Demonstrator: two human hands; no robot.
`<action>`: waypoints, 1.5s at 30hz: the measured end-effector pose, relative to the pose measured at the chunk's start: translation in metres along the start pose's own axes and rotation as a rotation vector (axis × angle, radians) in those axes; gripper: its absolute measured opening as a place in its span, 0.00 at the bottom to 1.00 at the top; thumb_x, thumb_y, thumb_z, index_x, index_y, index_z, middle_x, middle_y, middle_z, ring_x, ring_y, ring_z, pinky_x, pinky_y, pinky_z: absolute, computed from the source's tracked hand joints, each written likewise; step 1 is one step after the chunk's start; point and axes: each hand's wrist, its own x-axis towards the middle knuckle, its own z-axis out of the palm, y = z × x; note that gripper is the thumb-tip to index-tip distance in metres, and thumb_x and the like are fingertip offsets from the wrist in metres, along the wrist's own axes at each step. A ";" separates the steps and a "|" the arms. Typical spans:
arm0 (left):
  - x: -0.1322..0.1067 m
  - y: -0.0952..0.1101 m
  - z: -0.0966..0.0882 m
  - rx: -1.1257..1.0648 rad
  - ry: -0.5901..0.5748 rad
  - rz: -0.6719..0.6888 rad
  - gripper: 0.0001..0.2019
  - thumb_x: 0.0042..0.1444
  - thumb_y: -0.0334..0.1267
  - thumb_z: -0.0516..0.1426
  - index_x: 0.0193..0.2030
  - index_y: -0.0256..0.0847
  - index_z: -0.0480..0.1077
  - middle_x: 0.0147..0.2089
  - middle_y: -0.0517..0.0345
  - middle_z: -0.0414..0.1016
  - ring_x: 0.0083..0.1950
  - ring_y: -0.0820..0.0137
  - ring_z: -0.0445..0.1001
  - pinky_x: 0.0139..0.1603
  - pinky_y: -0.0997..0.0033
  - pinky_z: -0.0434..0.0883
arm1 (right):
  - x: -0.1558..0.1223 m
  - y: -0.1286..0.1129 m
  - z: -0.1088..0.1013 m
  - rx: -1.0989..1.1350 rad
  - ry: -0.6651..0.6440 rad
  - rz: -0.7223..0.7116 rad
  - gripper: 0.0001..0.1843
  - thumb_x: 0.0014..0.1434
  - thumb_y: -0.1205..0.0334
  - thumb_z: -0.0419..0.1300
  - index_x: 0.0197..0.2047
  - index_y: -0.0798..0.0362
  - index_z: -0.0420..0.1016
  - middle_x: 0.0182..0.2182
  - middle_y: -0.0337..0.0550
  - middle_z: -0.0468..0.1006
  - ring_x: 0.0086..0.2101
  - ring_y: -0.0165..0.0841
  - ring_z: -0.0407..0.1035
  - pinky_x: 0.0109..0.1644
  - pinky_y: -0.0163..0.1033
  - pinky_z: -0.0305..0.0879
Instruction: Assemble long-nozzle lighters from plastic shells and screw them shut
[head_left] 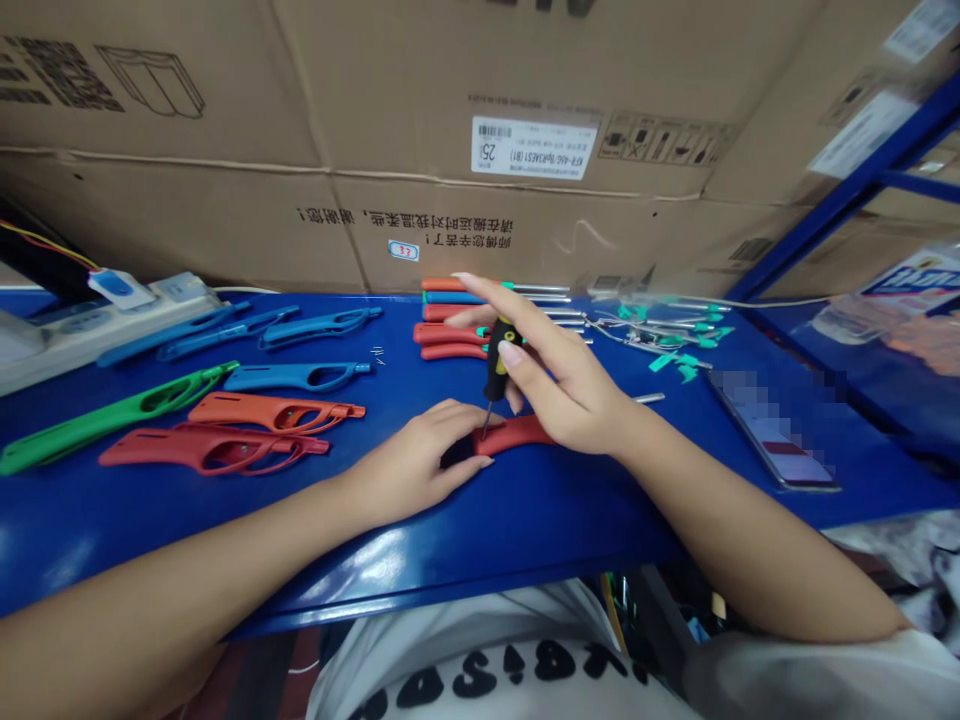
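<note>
My right hand (566, 385) grips a black and yellow screwdriver (498, 362), held upright. Its tip meets the handle end of a red stick lighter (517, 433) lying on the blue table. Around that same end, my left hand (435, 450) pinches the lighter between thumb and fingers. A metal tube, partly hidden by my right hand, shows at the far right of the lighter. Just beyond my hands lies a stack of lighters (450, 352) in red, orange and blue with metal tubes. A few small screws (378, 354) rest to the left.
Empty lighter shells in blue (296, 376), orange (262, 411), red (172, 450) and green (112, 420) lie at left by a power strip (169, 310). Metal tubes with green parts (675, 335) and a phone (780, 435) are at right. Cardboard (405, 120) stands behind.
</note>
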 end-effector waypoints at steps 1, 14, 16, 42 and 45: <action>0.000 0.000 0.000 -0.001 0.000 0.002 0.16 0.66 0.36 0.59 0.60 0.41 0.69 0.55 0.49 0.77 0.57 0.60 0.74 0.60 0.54 0.73 | 0.000 0.001 0.000 -0.003 0.014 0.013 0.23 0.73 0.59 0.48 0.68 0.49 0.63 0.59 0.48 0.76 0.47 0.34 0.77 0.52 0.42 0.75; -0.001 0.000 0.000 0.012 -0.001 0.009 0.16 0.66 0.37 0.59 0.59 0.42 0.70 0.55 0.49 0.77 0.58 0.60 0.74 0.61 0.55 0.72 | 0.000 0.004 -0.002 -0.215 0.192 -0.123 0.13 0.66 0.52 0.61 0.46 0.52 0.77 0.37 0.44 0.84 0.37 0.34 0.78 0.42 0.39 0.75; -0.001 -0.001 0.001 0.006 0.021 0.007 0.16 0.65 0.37 0.59 0.59 0.42 0.71 0.55 0.49 0.78 0.57 0.60 0.75 0.60 0.55 0.73 | -0.001 0.006 -0.002 -0.273 0.211 -0.214 0.14 0.65 0.49 0.62 0.43 0.52 0.76 0.33 0.44 0.83 0.34 0.35 0.78 0.41 0.40 0.75; -0.001 0.000 0.001 -0.015 0.018 -0.035 0.15 0.64 0.36 0.61 0.57 0.41 0.71 0.55 0.51 0.78 0.57 0.63 0.75 0.60 0.58 0.72 | 0.004 -0.002 -0.022 0.081 -0.075 -0.001 0.23 0.72 0.67 0.48 0.67 0.47 0.68 0.51 0.44 0.82 0.31 0.26 0.77 0.41 0.36 0.75; -0.002 0.000 0.000 -0.013 0.024 -0.036 0.14 0.64 0.36 0.62 0.56 0.40 0.72 0.55 0.51 0.79 0.57 0.63 0.75 0.60 0.60 0.71 | 0.005 -0.004 -0.024 -0.062 0.046 -0.045 0.13 0.66 0.59 0.63 0.52 0.50 0.80 0.41 0.43 0.85 0.35 0.32 0.78 0.43 0.37 0.74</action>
